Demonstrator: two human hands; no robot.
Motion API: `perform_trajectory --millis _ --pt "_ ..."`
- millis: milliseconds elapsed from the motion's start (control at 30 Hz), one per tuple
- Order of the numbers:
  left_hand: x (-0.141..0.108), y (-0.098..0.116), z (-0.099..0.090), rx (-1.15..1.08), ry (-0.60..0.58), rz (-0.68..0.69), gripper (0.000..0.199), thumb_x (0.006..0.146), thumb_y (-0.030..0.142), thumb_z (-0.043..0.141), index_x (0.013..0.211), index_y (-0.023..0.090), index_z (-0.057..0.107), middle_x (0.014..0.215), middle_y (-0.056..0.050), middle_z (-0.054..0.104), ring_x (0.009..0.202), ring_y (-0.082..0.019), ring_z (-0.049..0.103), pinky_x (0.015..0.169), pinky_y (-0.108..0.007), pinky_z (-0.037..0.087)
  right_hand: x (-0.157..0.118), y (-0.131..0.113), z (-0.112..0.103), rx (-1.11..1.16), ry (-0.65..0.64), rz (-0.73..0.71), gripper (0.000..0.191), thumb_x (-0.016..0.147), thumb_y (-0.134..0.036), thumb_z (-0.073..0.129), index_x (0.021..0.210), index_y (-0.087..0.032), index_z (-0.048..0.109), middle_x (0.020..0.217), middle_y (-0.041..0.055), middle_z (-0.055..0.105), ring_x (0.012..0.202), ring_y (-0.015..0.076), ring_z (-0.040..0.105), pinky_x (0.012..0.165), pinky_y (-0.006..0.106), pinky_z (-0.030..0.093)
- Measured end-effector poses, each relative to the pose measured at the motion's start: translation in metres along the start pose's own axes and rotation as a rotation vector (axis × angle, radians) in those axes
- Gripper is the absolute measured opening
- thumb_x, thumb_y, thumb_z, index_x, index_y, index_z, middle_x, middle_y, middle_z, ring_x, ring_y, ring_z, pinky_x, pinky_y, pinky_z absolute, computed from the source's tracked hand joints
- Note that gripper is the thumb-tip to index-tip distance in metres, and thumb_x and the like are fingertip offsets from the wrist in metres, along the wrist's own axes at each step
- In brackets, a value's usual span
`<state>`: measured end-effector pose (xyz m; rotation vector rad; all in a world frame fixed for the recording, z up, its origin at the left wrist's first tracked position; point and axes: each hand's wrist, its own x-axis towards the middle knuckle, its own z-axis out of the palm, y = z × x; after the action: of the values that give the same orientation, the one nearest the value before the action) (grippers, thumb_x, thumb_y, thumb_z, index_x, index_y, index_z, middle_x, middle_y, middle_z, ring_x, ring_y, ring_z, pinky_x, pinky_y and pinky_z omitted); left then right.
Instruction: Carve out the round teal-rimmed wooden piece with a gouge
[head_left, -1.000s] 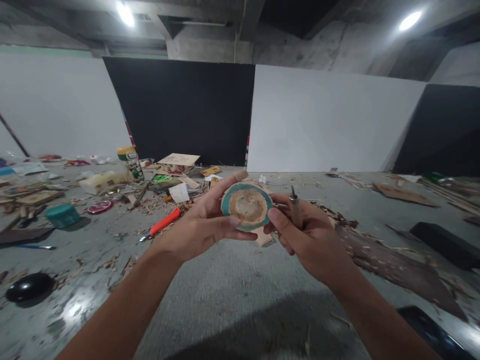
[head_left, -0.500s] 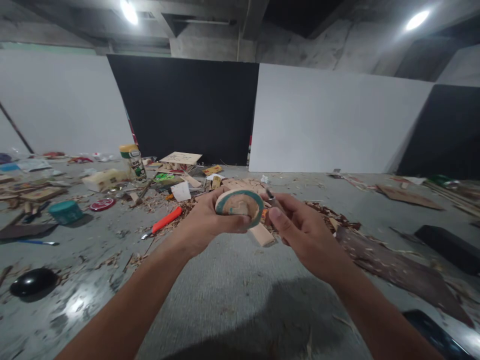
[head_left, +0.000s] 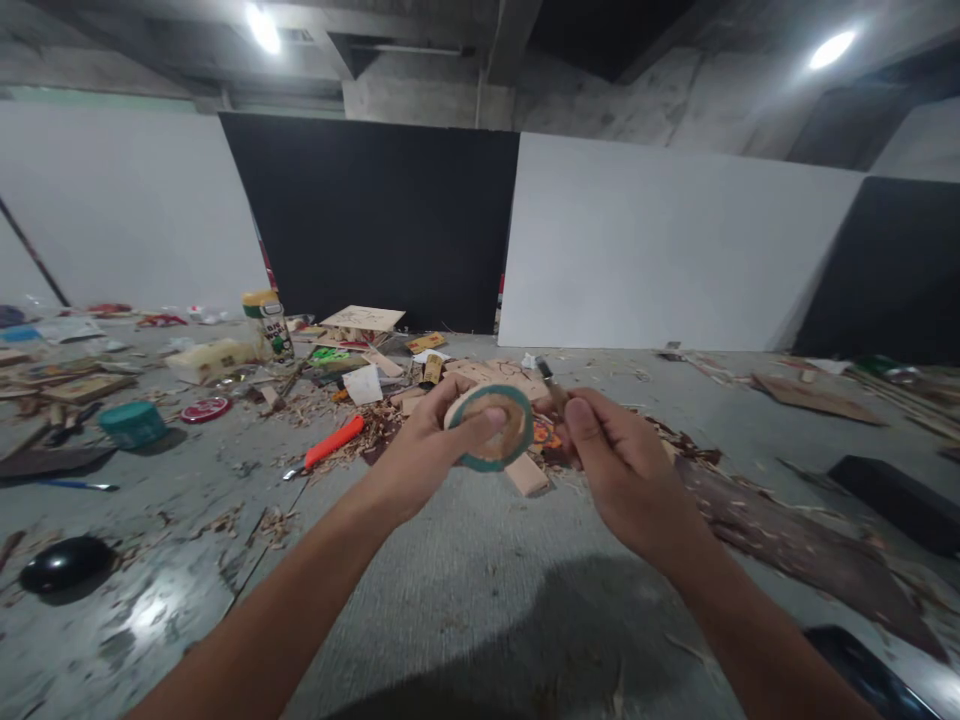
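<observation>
My left hand [head_left: 431, 450] grips a round wooden disc [head_left: 512, 430] with a teal ring painted near its rim; the thumb lies across the disc's face. Just right of the disc, my right hand [head_left: 611, 455] pinches a thin tool [head_left: 553, 383] with a dark tip that points up and to the left. The tip and the disc are apart. What kind of tool it is cannot be made out. Below and behind the disc, a flat wood piece [head_left: 527, 475] lies on the floor.
An orange cutter [head_left: 334, 443] and wood shavings lie left of my hands. Farther left are a teal lid [head_left: 132, 425], a red lid [head_left: 205, 409] and a black dome [head_left: 67, 565]. A yellow-capped bottle [head_left: 268, 325] stands behind. At right lie a brown sheet [head_left: 795, 540] and a black block [head_left: 896, 500].
The disc has turned its face more toward the camera and shifted slightly right, with my left thumb now on its middle. My right hand has moved a little right with the tool, away from the disc.
</observation>
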<state>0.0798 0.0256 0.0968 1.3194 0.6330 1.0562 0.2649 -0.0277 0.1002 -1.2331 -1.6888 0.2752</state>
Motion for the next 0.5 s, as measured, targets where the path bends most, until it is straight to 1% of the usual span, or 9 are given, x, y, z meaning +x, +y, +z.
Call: perform_trajectory --millis 67,133,200,267,333,400,433,500 --pt "0.001 -0.001 0.001 -0.014 0.071 0.028 0.029 0.078 0.036 0.077 0.094 0.021 0.057 0.088 0.000 0.060 0.074 -0.012 0.058 0.061 -0.022 0.046 -0.001 0.000 -0.002 0.029 -0.026 0.030 0.039 0.104 -0.047 0.032 0.086 -0.021 0.056 0.061 -0.0036 0.045 0.054 0.0136 0.045 0.050 0.027 0.036" --pt "0.002 0.001 0.001 -0.063 0.101 0.021 0.034 0.075 0.032 0.078 0.099 0.022 0.056 0.091 -0.002 0.062 0.072 -0.014 0.060 0.057 -0.025 0.048 -0.003 -0.001 -0.003 0.046 -0.096 0.066 0.040 0.105 -0.048 0.030 0.086 -0.022 0.053 0.057 -0.0050 0.045 0.050 0.0130 0.043 0.049 0.027 0.035" --pt "0.000 0.005 0.001 -0.118 0.097 0.009 0.039 0.071 0.024 0.079 0.101 0.020 0.054 0.097 -0.004 0.065 0.077 -0.017 0.063 0.062 -0.028 0.052 -0.005 -0.003 -0.003 0.048 -0.163 0.075 0.038 0.104 -0.049 0.031 0.087 -0.022 0.051 0.052 -0.0069 0.043 0.046 0.0124 0.042 0.051 0.028 0.038" --pt "-0.002 0.009 0.002 -0.169 0.094 0.014 0.038 0.068 0.017 0.076 0.099 0.018 0.054 0.100 -0.006 0.067 0.085 -0.020 0.066 0.071 -0.031 0.054 -0.007 -0.006 -0.001 0.062 -0.211 0.060 0.033 0.104 -0.048 0.034 0.095 -0.022 0.053 0.051 -0.0082 0.042 0.047 0.0127 0.047 0.055 0.029 0.043" --pt "-0.004 0.011 0.004 -0.198 0.086 0.035 0.035 0.068 0.014 0.072 0.097 0.017 0.055 0.101 -0.007 0.068 0.094 -0.023 0.066 0.078 -0.032 0.054 -0.009 -0.008 0.000 0.072 -0.247 0.047 0.027 0.104 -0.043 0.036 0.110 -0.023 0.052 0.055 -0.0085 0.044 0.048 0.0128 0.051 0.054 0.029 0.045" --pt "-0.005 0.012 0.005 -0.206 0.051 0.060 0.032 0.069 0.012 0.068 0.098 0.017 0.056 0.103 -0.008 0.068 0.100 -0.023 0.065 0.082 -0.032 0.053 -0.010 -0.011 0.001 0.037 -0.258 0.030 0.027 0.103 -0.037 0.038 0.125 -0.024 0.048 0.063 -0.0064 0.051 0.048 0.0121 0.053 0.049 0.028 0.044" --pt "-0.006 0.011 0.005 -0.208 0.030 0.065 0.032 0.070 0.012 0.067 0.099 0.018 0.056 0.104 -0.008 0.068 0.101 -0.024 0.065 0.082 -0.032 0.052 -0.011 -0.012 0.001 0.016 -0.256 0.014 0.029 0.102 -0.033 0.040 0.129 -0.025 0.048 0.068 -0.0045 0.055 0.049 0.0121 0.054 0.047 0.027 0.043" --pt "-0.006 0.011 0.005 -0.216 0.010 0.067 0.030 0.071 0.014 0.065 0.099 0.019 0.056 0.106 -0.007 0.068 0.102 -0.023 0.065 0.079 -0.031 0.052 -0.012 -0.015 -0.001 -0.010 -0.232 -0.026 0.032 0.099 -0.028 0.044 0.130 -0.024 0.050 0.077 -0.0001 0.063 0.057 0.0140 0.059 0.045 0.026 0.044"
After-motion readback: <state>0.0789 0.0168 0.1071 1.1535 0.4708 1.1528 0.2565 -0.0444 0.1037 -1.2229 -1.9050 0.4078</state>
